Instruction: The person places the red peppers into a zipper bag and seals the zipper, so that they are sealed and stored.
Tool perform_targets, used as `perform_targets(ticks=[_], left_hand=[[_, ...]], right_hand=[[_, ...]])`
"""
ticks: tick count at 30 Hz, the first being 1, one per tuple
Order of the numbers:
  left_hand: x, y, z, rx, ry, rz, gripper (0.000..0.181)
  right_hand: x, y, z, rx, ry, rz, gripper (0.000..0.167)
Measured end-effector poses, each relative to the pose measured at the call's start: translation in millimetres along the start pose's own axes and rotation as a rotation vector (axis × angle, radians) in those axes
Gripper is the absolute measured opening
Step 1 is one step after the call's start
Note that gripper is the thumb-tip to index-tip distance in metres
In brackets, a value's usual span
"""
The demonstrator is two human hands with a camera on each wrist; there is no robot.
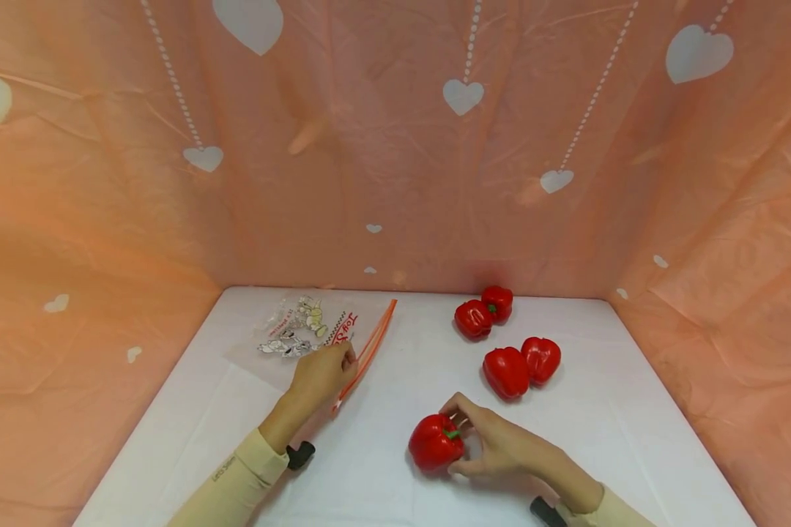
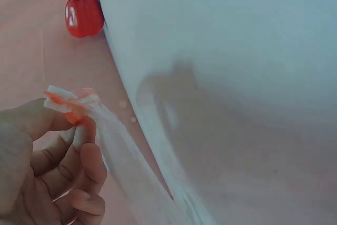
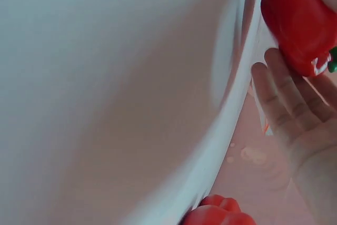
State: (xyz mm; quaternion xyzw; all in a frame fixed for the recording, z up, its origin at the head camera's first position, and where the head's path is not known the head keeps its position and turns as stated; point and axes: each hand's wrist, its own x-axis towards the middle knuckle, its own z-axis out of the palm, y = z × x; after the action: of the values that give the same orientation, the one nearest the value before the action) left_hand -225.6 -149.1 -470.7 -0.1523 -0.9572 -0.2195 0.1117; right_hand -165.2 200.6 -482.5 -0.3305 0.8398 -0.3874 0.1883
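Note:
My left hand (image 1: 323, 373) pinches the orange zip edge (image 1: 369, 348) of a clear printed zip bag (image 1: 264, 366) lying on the table's left half. In the left wrist view, thumb and fingers of the left hand (image 2: 63, 167) meet on the orange strip near a white slider (image 2: 60, 98). Nearer the front, my right hand (image 1: 497, 443) holds a red bell pepper (image 1: 435, 443) from its right side, thumb in front and fingers behind. The right wrist view has this pepper (image 3: 303, 19) between the thumb and fingers of the right hand (image 3: 300, 109), its green stem towards the palm.
Two pairs of red bell peppers are on the right half of the white table (image 1: 369, 483). One pair (image 1: 473, 320) is near the back edge, the other (image 1: 506, 373) closer to my right hand. An orange curtain (image 1: 395, 183) with pale hearts encloses the back and sides.

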Motion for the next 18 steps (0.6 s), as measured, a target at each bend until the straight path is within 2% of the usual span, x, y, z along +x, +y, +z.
perform_targets(ticks=[10, 18], left_hand=[[4.1, 2.5, -6.2, -0.014, 0.022, -0.016, 0.014], [7.8, 4.3, -11.2, -0.012, 0.036, -0.013, 0.013]], right_hand=[[14.0, 0.7, 1.9, -0.001, 0.157, -0.119, 0.065], [23.9, -3.7, 3.1, 0.082, 0.197, -0.110, 0.069]])
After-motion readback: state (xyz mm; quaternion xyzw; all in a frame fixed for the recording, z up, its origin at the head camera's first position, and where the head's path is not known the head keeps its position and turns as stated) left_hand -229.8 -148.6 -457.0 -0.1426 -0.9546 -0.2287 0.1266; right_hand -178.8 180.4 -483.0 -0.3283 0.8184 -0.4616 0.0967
